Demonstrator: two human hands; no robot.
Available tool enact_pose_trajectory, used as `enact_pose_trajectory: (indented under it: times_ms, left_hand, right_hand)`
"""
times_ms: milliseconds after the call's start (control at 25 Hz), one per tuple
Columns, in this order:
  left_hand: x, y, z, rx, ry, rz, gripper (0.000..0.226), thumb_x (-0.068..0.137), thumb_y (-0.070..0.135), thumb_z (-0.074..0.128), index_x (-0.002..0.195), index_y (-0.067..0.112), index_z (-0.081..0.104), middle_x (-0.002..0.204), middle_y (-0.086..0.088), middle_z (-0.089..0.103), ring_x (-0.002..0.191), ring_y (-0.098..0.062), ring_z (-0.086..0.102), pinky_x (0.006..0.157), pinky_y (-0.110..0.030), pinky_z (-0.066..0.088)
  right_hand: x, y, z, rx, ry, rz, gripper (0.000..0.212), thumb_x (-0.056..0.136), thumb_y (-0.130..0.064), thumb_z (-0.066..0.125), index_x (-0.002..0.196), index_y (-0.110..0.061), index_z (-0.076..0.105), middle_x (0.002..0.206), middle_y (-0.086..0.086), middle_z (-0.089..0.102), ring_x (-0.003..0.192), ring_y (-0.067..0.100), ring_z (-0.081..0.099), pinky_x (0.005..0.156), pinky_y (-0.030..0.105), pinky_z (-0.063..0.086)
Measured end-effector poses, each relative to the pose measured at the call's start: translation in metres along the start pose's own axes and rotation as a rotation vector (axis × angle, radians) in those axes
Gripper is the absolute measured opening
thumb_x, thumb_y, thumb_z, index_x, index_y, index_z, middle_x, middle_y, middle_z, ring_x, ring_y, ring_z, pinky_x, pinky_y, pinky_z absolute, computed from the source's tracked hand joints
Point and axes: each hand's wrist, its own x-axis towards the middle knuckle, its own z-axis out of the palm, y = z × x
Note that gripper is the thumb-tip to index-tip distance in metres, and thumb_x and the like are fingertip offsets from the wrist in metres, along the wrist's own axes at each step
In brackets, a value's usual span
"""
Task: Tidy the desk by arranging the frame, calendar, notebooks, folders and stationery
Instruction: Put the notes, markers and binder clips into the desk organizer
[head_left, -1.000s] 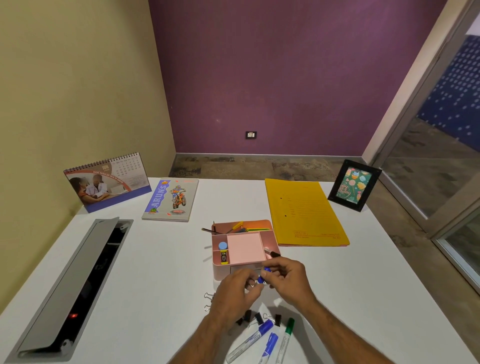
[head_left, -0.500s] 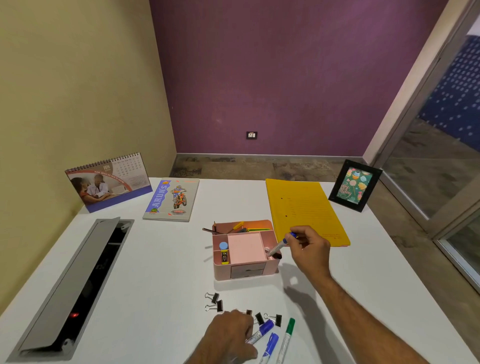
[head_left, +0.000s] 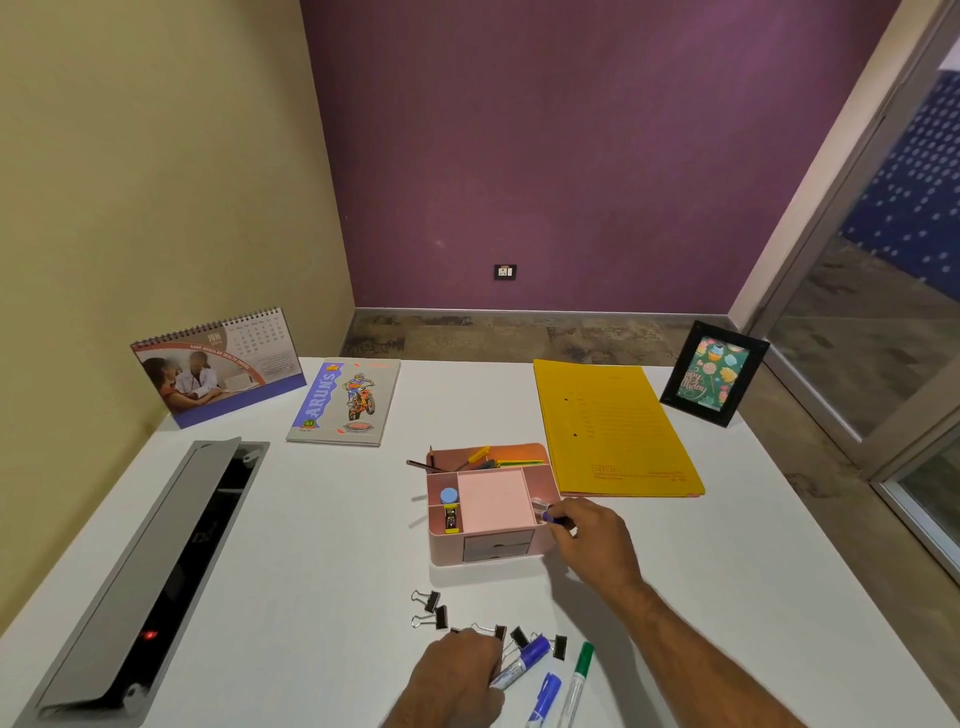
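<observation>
Right hand (head_left: 597, 535) pinches a blue-capped marker (head_left: 546, 515) into the pink plastic desk organiser's (head_left: 488, 504) three-o'clock slot, left hand (head_left: 457, 675) closes on another blue marker (head_left: 522, 662) at six o'clock on the worktop, probably next in.

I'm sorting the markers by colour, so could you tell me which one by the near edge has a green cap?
The rightmost marker; the two to its left have blue caps.

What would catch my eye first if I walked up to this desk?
Probably the bright yellow folder at the far right of the white desk, with a black picture frame standing beside it. In the middle sits a pink desk organiser, where the right hand lowers a blue marker into its right compartment. Nearer, the left hand rests on another marker among black binder clips.
</observation>
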Motion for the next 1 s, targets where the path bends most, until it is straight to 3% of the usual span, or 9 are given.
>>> enact_pose_trajectory:
  times_ms: [160,280,360,480,560,680,800,920,1000]
  left_hand:
    - [-0.006,0.005,-0.009,-0.127,0.087,0.017,0.011,0.076,0.033,0.056,0.080,0.023,0.054,0.090,0.001,0.063,0.085,-0.018,0.059,0.063,-0.028,0.041]
    - [-0.007,0.007,-0.015,-0.230,0.223,0.022,0.015,0.075,0.036,0.054,0.074,0.021,0.055,0.077,0.006,0.062,0.074,-0.014,0.059,0.052,-0.028,0.037]
    - [-0.005,0.009,-0.014,-0.312,0.334,0.013,0.020,0.074,0.040,0.052,0.075,0.021,0.056,0.073,0.006,0.063,0.070,-0.013,0.060,0.055,-0.033,0.045]
    - [0.003,0.014,-0.020,-0.382,0.409,0.011,0.024,0.080,0.049,0.055,0.086,0.026,0.062,0.084,0.011,0.068,0.077,-0.010,0.061,0.062,-0.030,0.052]
    - [0.011,0.015,-0.025,-0.394,0.416,0.074,0.027,0.085,0.049,0.056,0.096,0.027,0.064,0.094,0.011,0.069,0.082,-0.009,0.062,0.069,-0.030,0.055]
    - [0.020,0.016,-0.031,-0.438,0.457,0.128,0.023,0.086,0.047,0.055,0.096,0.027,0.063,0.090,0.011,0.066,0.079,-0.010,0.060,0.073,-0.035,0.055]
    - [0.021,0.021,-0.033,-0.481,0.500,0.133,0.019,0.086,0.047,0.058,0.094,0.030,0.059,0.088,0.013,0.063,0.078,-0.008,0.059,0.072,-0.034,0.054]
    - [0.017,0.024,-0.033,-0.581,0.517,0.059,0.033,0.080,0.052,0.066,0.103,0.034,0.051,0.099,0.018,0.058,0.084,-0.005,0.058,0.061,-0.021,0.044]
    - [0.017,0.023,-0.031,-0.581,0.453,-0.020,0.038,0.078,0.051,0.070,0.101,0.030,0.048,0.095,0.015,0.057,0.080,-0.005,0.055,0.060,-0.019,0.038]
  right_hand:
    - [0.003,-0.002,-0.001,-0.111,-0.091,-0.032,0.026,0.092,-0.027,0.061,0.117,-0.024,0.070,0.129,-0.004,0.063,0.115,0.014,0.058,0.096,0.025,0.048]
    - [0.000,0.001,-0.003,-0.140,-0.084,-0.040,0.031,0.093,-0.027,0.058,0.124,-0.028,0.066,0.145,-0.007,0.047,0.131,0.014,0.045,0.101,0.030,0.045]
    - [-0.004,0.002,-0.004,-0.058,0.018,-0.014,0.030,0.090,-0.029,0.063,0.120,-0.027,0.067,0.137,-0.006,0.051,0.118,0.013,0.054,0.088,0.025,0.050]
    - [-0.010,-0.001,-0.007,0.173,0.097,0.058,0.019,0.088,-0.028,0.068,0.107,-0.024,0.069,0.102,-0.008,0.067,0.085,0.010,0.061,0.065,0.016,0.048]
    - [-0.013,-0.001,-0.006,0.327,0.060,0.105,0.015,0.085,-0.025,0.072,0.099,-0.021,0.071,0.085,-0.010,0.070,0.076,0.010,0.064,0.060,0.017,0.049]
    - [-0.017,-0.002,-0.001,0.540,-0.036,0.162,0.018,0.080,-0.018,0.078,0.097,-0.016,0.073,0.071,-0.007,0.068,0.063,0.008,0.063,0.061,0.027,0.057]
    - [-0.017,-0.006,-0.002,0.665,-0.042,0.197,0.022,0.078,-0.008,0.079,0.098,-0.012,0.072,0.070,0.004,0.069,0.061,0.020,0.069,0.055,0.036,0.059]
    - [-0.009,-0.010,-0.012,0.711,0.072,0.209,0.022,0.079,-0.001,0.076,0.096,-0.014,0.072,0.074,0.008,0.069,0.067,0.022,0.069,0.053,0.029,0.057]
    - [0.000,-0.010,-0.022,0.740,0.199,0.210,0.022,0.081,0.002,0.072,0.096,-0.013,0.070,0.077,0.012,0.069,0.068,0.023,0.068,0.052,0.028,0.056]
